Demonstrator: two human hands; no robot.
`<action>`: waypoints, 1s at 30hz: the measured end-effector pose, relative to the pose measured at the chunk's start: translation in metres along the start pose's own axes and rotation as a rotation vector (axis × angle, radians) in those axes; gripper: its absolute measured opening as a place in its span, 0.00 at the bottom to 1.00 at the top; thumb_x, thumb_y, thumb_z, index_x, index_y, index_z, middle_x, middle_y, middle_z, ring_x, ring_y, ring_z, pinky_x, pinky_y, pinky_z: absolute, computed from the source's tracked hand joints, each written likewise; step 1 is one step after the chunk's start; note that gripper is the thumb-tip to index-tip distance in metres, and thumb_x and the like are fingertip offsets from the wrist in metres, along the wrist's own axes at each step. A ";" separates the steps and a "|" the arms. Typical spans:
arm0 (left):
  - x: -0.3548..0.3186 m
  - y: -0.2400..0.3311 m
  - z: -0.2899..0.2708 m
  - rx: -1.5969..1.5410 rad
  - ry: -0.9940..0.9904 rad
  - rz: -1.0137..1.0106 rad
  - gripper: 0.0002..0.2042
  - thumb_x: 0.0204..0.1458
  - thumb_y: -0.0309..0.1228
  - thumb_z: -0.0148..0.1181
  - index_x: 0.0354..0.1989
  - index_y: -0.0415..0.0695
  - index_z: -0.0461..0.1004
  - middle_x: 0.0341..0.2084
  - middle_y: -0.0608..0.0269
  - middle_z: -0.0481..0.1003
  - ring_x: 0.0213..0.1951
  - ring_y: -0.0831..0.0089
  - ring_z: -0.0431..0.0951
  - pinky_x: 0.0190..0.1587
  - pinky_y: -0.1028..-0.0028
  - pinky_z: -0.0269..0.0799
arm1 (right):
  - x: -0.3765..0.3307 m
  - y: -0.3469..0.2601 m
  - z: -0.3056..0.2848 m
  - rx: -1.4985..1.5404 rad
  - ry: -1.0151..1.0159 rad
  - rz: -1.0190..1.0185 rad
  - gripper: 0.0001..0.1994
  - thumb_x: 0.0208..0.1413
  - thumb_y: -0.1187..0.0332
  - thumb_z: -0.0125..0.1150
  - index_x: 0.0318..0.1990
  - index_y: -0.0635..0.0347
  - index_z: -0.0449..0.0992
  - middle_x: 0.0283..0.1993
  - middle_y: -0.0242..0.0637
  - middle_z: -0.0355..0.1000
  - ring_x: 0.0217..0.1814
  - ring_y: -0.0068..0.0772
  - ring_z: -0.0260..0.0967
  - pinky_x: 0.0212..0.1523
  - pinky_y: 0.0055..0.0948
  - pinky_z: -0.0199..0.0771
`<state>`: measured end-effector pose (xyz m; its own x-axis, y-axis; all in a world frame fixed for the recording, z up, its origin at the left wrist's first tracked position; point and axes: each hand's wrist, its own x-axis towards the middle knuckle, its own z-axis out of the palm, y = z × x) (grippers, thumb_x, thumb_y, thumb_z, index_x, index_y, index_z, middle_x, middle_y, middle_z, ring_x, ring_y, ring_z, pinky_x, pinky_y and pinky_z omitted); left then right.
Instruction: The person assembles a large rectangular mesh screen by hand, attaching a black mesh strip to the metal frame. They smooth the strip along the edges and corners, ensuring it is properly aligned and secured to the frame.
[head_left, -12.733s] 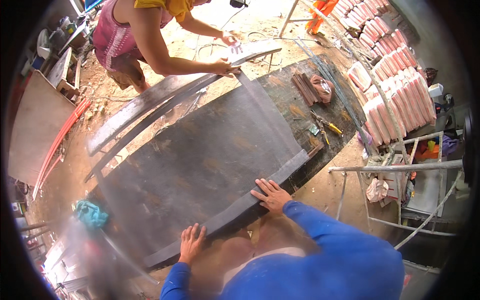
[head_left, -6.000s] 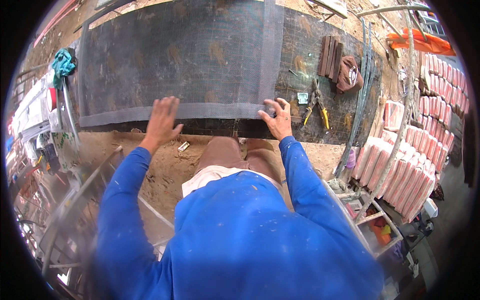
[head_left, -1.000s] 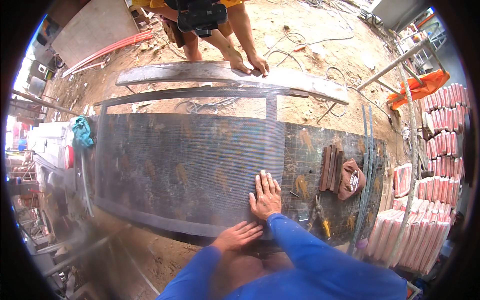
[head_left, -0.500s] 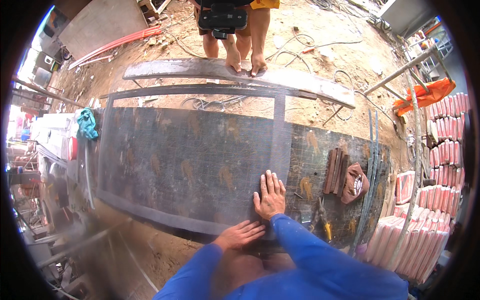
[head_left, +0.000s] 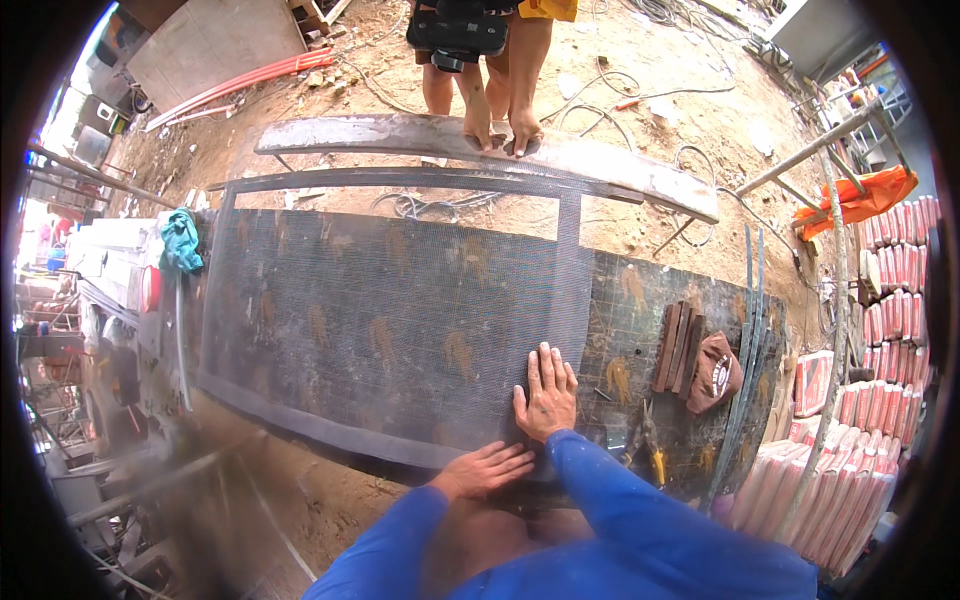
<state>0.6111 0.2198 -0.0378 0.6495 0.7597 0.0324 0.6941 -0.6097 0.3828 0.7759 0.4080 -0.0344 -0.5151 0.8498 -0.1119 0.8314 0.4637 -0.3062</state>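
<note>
A dark fine mesh sheet (head_left: pixel 380 330) covers a rectangular metal frame (head_left: pixel 567 240) that lies on a stained dark board (head_left: pixel 640 290). My right hand (head_left: pixel 548 400) rests flat on the mesh near its right-hand near corner, with its fingers stretched forward. At the near edge, my left hand (head_left: pixel 488 470) lies with fingers extended over the frame's near bar, pointing right. Neither hand grips anything. Across the board, another person's hands (head_left: pixel 503 135) press at a long narrow plank (head_left: pixel 400 138) by the far edge; whether they hold the mesh there I cannot tell.
Right of the frame lie brown bars (head_left: pixel 677 345), a brown cloth pouch (head_left: pixel 714 372), yellow-handled pliers (head_left: pixel 655 455) and long metal strips (head_left: pixel 742 350). A teal cloth (head_left: pixel 181 240) hangs at the left. Red-and-white sacks (head_left: pixel 815 490) are stacked at the right, below an orange cloth (head_left: pixel 860 203).
The whole view has shifted slightly. Both my hands keep the same places on the mesh and frame, and the other person's hands stay at the far plank.
</note>
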 end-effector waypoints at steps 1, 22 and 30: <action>0.000 0.000 0.001 0.003 0.006 0.001 0.35 0.68 0.38 0.53 0.87 0.59 0.65 0.85 0.72 0.66 0.81 0.70 0.68 0.85 0.60 0.58 | 0.000 0.000 0.000 0.007 0.009 -0.005 0.41 0.73 0.50 0.59 0.87 0.62 0.63 0.95 0.49 0.49 0.97 0.51 0.42 0.93 0.54 0.38; -0.002 0.000 0.001 -0.006 -0.009 0.003 0.34 0.70 0.39 0.51 0.87 0.60 0.64 0.86 0.72 0.65 0.82 0.70 0.67 0.86 0.61 0.58 | 0.000 0.000 0.003 -0.001 0.000 -0.004 0.41 0.72 0.50 0.60 0.87 0.61 0.61 0.95 0.49 0.47 0.97 0.51 0.42 0.92 0.54 0.38; -0.002 0.001 0.000 -0.007 -0.015 -0.007 0.34 0.71 0.38 0.51 0.87 0.60 0.63 0.86 0.72 0.64 0.83 0.70 0.66 0.86 0.60 0.57 | 0.000 0.001 0.003 0.007 0.016 -0.007 0.41 0.72 0.50 0.61 0.86 0.61 0.63 0.95 0.49 0.48 0.97 0.50 0.42 0.92 0.54 0.37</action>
<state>0.6104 0.2177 -0.0380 0.6495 0.7602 0.0155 0.6964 -0.6030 0.3892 0.7763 0.4078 -0.0372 -0.5175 0.8505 -0.0942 0.8263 0.4681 -0.3133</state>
